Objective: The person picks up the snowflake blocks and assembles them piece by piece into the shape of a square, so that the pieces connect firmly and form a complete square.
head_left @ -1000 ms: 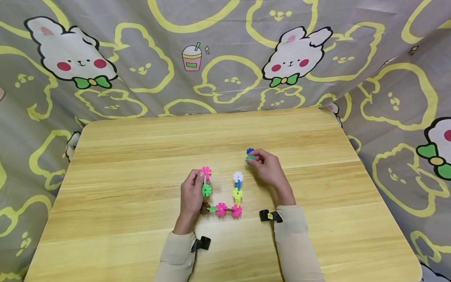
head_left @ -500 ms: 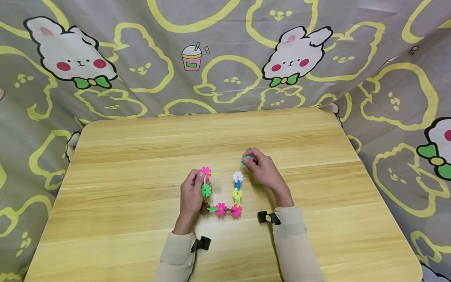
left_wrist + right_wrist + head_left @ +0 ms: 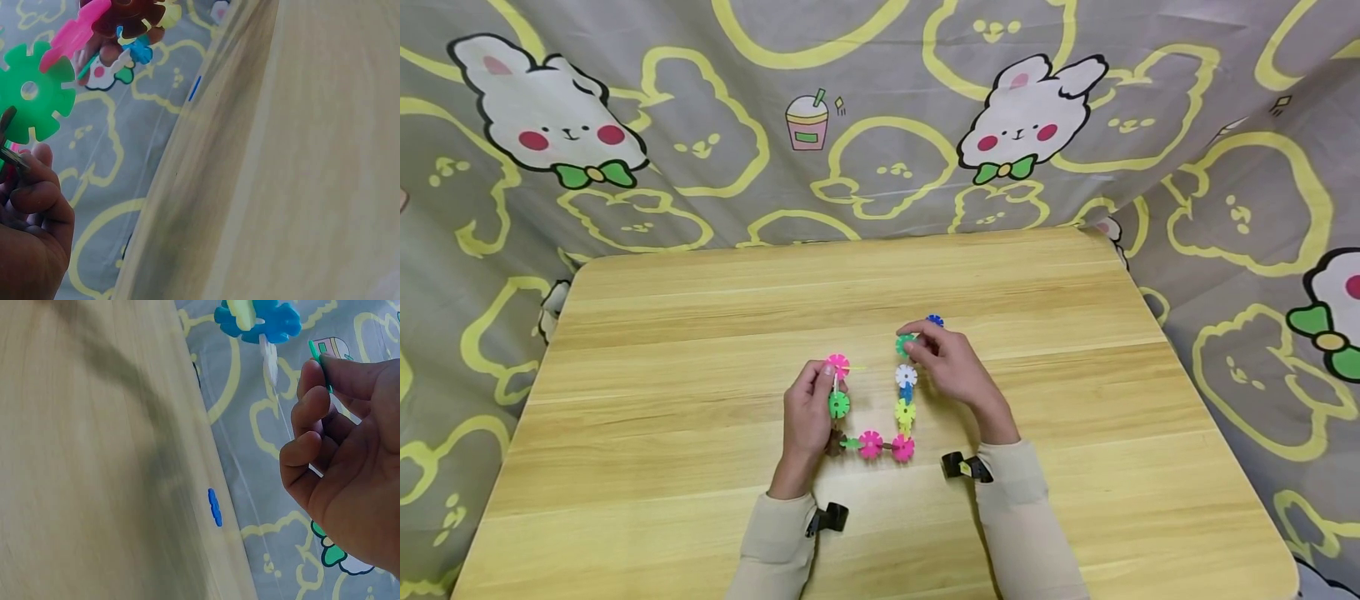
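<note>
A chain of slotted plastic snowflake discs forms a U in the head view, with a green disc (image 3: 839,406), pink discs (image 3: 870,445), a yellow disc (image 3: 906,412) and a white disc (image 3: 906,377) at its right end. My left hand (image 3: 808,408) grips the left side of this chain, near the pink disc (image 3: 838,366) at the top. Between thumb and forefinger, my right hand (image 3: 951,362) pinches a teal-green disc (image 3: 905,345) just beyond the white one. The right wrist view shows that teal-green disc (image 3: 320,365) edge-on, close to the white disc (image 3: 269,362).
A loose blue disc (image 3: 935,321) lies on the wooden table (image 3: 700,317) behind my right hand. Grey patterned cloth (image 3: 880,192) hangs along the table's far edge and both sides. Small black cameras (image 3: 829,517) sit on both wrists.
My right hand has moved left and toward the chain with the teal-green disc, leaving the blue disc behind on the table. The left hand and chain have stayed put.
</note>
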Demonstrator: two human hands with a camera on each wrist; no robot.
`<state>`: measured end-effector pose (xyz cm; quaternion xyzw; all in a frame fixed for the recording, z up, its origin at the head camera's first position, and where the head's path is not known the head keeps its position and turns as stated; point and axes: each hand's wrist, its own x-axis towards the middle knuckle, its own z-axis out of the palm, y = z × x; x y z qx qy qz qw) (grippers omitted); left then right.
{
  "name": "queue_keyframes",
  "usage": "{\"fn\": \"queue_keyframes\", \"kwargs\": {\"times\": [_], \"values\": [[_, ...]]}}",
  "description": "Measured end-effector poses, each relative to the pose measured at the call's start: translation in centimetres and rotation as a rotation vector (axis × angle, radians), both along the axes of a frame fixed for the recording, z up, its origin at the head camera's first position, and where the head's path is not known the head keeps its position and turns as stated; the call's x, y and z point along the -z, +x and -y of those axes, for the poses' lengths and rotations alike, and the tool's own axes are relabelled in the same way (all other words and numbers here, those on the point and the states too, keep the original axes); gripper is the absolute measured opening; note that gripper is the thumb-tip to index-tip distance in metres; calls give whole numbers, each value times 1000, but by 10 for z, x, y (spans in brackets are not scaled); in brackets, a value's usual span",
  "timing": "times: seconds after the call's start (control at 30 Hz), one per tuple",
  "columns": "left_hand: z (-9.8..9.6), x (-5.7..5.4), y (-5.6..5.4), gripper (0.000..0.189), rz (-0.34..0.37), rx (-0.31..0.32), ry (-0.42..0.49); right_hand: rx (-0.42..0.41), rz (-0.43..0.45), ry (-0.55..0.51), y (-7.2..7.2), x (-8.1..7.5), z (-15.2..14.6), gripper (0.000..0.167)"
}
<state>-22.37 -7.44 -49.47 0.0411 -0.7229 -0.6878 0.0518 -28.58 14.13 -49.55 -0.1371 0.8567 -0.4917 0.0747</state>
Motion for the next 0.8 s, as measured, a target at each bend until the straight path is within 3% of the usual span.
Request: {"fn": "queue_keyframes", "kwargs": {"times": [0.47, 0.8], "values": [[0, -3, 0, 26, 14, -5, -19, -182, -46, 20, 7, -7, 16, 21], [-1, -3, 0, 26, 24, 1, -43, -185, -45, 23, 9, -9, 21, 21]]}}
